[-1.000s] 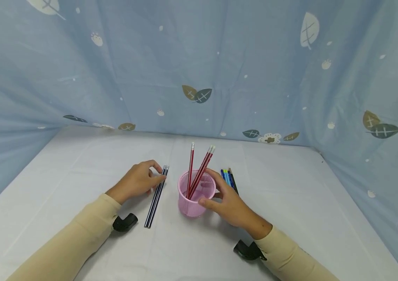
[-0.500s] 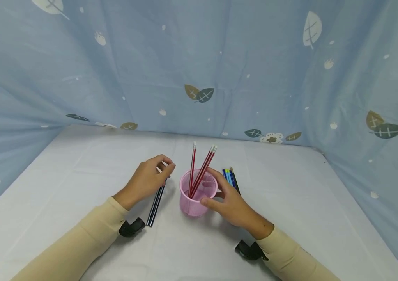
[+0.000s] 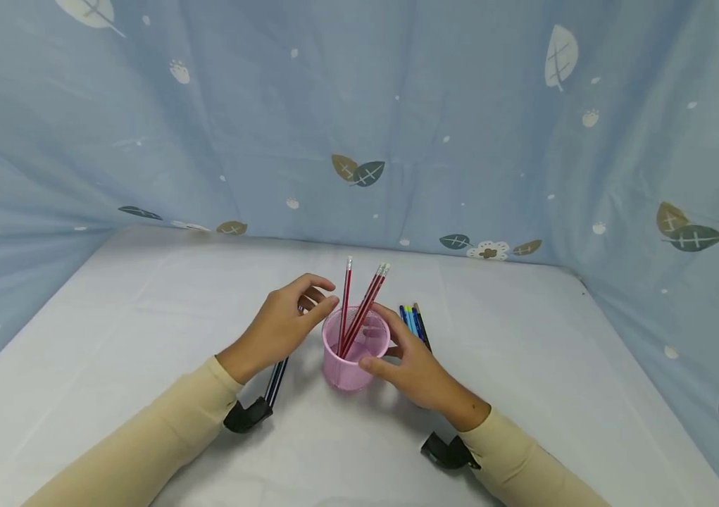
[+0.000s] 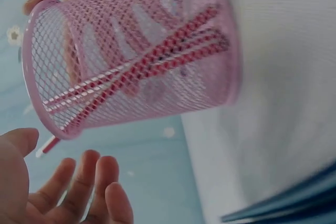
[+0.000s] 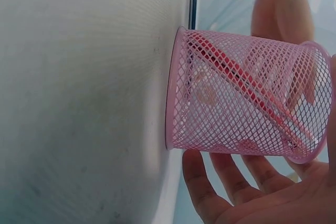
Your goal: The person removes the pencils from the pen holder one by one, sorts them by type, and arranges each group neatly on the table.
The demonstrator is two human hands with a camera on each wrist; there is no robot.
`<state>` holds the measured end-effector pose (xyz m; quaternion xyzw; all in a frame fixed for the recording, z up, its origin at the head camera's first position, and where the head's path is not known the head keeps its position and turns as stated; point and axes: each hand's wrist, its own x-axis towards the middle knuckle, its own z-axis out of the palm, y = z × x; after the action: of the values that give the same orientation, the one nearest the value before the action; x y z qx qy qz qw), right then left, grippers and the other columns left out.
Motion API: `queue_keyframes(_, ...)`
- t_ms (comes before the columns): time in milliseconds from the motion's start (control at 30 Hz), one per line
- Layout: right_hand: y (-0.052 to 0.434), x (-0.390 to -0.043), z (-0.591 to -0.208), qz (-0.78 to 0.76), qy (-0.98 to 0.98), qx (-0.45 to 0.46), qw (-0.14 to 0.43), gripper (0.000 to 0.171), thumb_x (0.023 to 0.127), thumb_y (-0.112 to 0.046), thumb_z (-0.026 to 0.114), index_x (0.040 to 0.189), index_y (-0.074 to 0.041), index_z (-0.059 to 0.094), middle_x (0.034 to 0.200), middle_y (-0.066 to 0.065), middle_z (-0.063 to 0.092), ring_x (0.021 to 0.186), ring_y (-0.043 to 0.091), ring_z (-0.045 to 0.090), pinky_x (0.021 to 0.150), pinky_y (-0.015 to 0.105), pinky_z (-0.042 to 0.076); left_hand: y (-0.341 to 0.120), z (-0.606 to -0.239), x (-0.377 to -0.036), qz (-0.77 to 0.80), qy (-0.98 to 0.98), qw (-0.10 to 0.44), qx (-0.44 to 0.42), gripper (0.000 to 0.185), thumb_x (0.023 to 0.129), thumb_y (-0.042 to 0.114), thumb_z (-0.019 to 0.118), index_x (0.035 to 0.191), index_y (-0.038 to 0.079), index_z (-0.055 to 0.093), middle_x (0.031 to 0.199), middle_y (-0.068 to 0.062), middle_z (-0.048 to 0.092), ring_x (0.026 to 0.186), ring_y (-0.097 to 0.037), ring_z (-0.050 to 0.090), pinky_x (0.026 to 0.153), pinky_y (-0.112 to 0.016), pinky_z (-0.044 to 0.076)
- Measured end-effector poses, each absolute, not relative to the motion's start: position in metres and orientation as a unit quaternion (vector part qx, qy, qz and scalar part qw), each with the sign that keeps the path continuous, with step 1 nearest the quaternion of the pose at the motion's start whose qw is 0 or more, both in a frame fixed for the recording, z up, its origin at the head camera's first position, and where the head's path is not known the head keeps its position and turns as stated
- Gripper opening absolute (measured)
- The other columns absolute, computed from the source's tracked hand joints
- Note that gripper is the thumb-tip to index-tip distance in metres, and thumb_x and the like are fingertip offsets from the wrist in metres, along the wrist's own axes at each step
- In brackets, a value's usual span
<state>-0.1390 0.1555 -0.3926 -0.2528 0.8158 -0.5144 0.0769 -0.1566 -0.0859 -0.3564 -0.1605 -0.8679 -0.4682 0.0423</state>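
A pink mesh pencil cup stands upright on the white table, with several red pencils leaning inside. My right hand holds the cup from its right side, thumb near the front of the rim and fingers round the back. My left hand hovers at the cup's left, close to the upright red pencil; its fingers are loosely bent with nothing between them. In the left wrist view, the left fingers are apart from the cup. Dark striped pencils lie partly hidden under my left hand and wrist.
Blue and black pencils lie right of the cup, partly behind my right hand. Black wrist mounts stick out beneath both sleeves. A blue leaf-patterned curtain hangs behind the table.
My left hand has left the dark pencils, moving right and slightly away toward the cup with nothing in it. The right hand and the cup have stayed in place.
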Motion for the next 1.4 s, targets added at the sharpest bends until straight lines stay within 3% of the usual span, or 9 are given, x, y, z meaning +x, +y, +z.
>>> queue_keyframes(567,0.156,-0.138,-0.391,-0.511,0.818,-0.250,0.090,0.081,0.093,-0.031,0.071,0.158,-0.026,0.024,0.160,0.006,0.033,0.139,0.030,0.045,0.105,0.053,0.049,-0.072,-0.362,-0.161,-0.466,-0.866,0.037,-0.179,0.043,0.093,0.034,0.071,0.129,0.014,0.060,0.099,-0.001,0.072,0.085,-0.014,0.067,0.072,-0.029,0.056)
queue_keyframes(833,0.156,-0.139,-0.390,-0.508,0.818,-0.256,0.083,0.079,0.094,-0.029,0.071,0.157,-0.027,0.025,0.158,0.005,0.035,0.139,0.029,0.046,0.105,0.052,0.050,-0.072,-0.362,-0.161,-0.466,-0.868,0.046,-0.165,0.032,0.093,0.035,0.072,0.118,0.016,0.068,0.097,-0.001,0.073,0.082,-0.015,0.066,0.070,-0.030,0.056)
queue_keyframes(1400,0.155,-0.139,-0.389,-0.506,0.819,-0.258,0.082,0.079,0.093,-0.025,0.071,0.158,-0.025,0.025,0.159,0.007,0.035,0.139,0.030,0.046,0.104,0.052,0.051,-0.071,-0.367,-0.162,-0.484,-0.858,0.052,-0.161,0.024,0.093,0.032,0.071,0.112,0.016,0.070,0.095,-0.001,0.072,0.084,-0.016,0.066,0.072,-0.030,0.056)
